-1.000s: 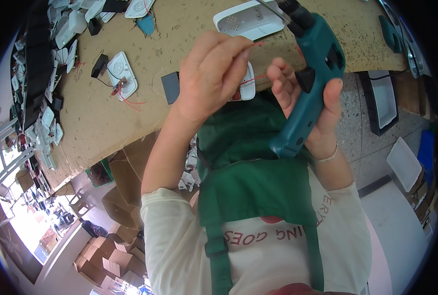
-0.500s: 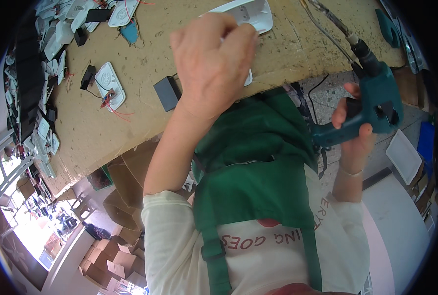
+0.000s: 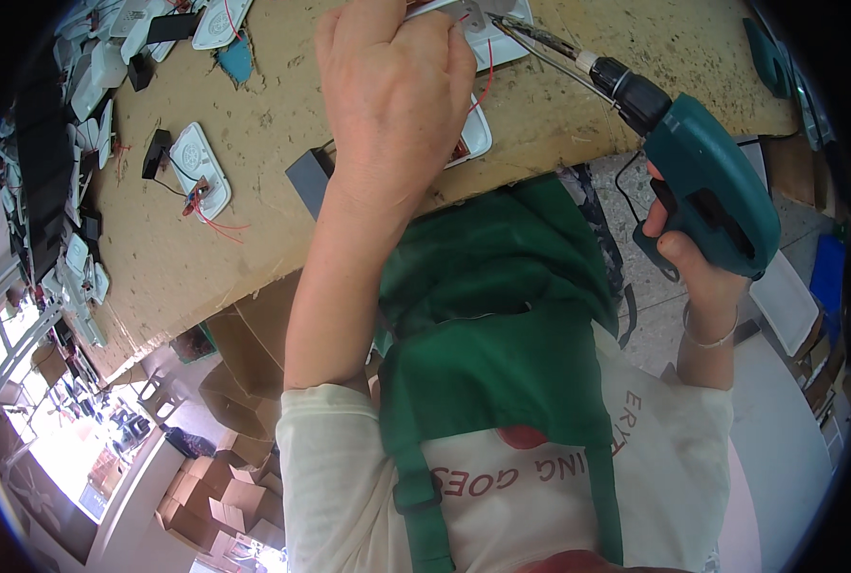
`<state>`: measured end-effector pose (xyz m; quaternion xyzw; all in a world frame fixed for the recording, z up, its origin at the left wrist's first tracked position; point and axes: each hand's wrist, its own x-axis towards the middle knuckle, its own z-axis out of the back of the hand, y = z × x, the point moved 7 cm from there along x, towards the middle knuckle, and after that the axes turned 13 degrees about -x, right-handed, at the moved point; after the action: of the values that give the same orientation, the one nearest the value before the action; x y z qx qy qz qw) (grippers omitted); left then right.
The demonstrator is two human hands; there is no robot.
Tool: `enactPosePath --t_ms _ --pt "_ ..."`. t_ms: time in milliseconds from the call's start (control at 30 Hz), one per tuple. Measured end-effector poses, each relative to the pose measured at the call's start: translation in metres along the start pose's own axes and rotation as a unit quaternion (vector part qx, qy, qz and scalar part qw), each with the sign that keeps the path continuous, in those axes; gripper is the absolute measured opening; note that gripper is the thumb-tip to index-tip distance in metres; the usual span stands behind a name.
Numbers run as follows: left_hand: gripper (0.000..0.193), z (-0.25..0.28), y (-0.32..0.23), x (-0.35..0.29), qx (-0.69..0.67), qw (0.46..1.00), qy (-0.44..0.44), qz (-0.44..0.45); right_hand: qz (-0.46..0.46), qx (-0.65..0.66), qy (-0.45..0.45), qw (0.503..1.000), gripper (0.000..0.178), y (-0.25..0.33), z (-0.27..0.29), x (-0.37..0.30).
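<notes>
My left hand [image 3: 397,86] reaches across the chipboard bench [image 3: 282,239] and presses down on a white plastic housing [image 3: 507,38] with a small metal bracket [image 3: 470,13] at the top edge. A thin red wire [image 3: 489,81] runs out from under the fingers, and a second white housing [image 3: 473,143] lies just below them. At the right, my right hand [image 3: 693,272] grips a teal electric screwdriver [image 3: 712,181]. Its long bit [image 3: 540,43] slants up and left, with the tip at the bracket beside my left fingers.
A white oval housing with red wires [image 3: 199,167], a small black box [image 3: 155,153] and a grey block [image 3: 309,181] lie on the bench. More white parts are piled at the far left [image 3: 91,86]. Cardboard boxes [image 3: 215,487] stand on the floor; a white tray [image 3: 788,301] is at right.
My left hand moved up the bench onto the white housing. My right hand swung the screwdriver out to the right, then tilted its bit up to the bracket.
</notes>
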<state>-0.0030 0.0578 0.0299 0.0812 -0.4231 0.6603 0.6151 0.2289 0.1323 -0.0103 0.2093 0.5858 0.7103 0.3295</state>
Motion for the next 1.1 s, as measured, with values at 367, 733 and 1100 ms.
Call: enactPosePath --t_ms 367,733,1100 --pt "0.010 -0.0004 0.0030 0.0051 -0.043 0.999 -0.006 0.032 0.022 -0.139 0.011 0.990 0.061 0.0009 -0.0016 0.0025" --pt "0.008 -0.0009 0.0023 0.0065 -0.061 0.998 -0.011 0.033 0.010 -0.132 -0.044 0.990 0.033 0.0070 -0.0030 0.0056" --pt "0.008 -0.0022 0.0046 0.0065 -0.061 0.997 -0.005 0.049 -0.005 -0.197 0.015 0.980 0.046 0.0058 -0.0037 0.0048"
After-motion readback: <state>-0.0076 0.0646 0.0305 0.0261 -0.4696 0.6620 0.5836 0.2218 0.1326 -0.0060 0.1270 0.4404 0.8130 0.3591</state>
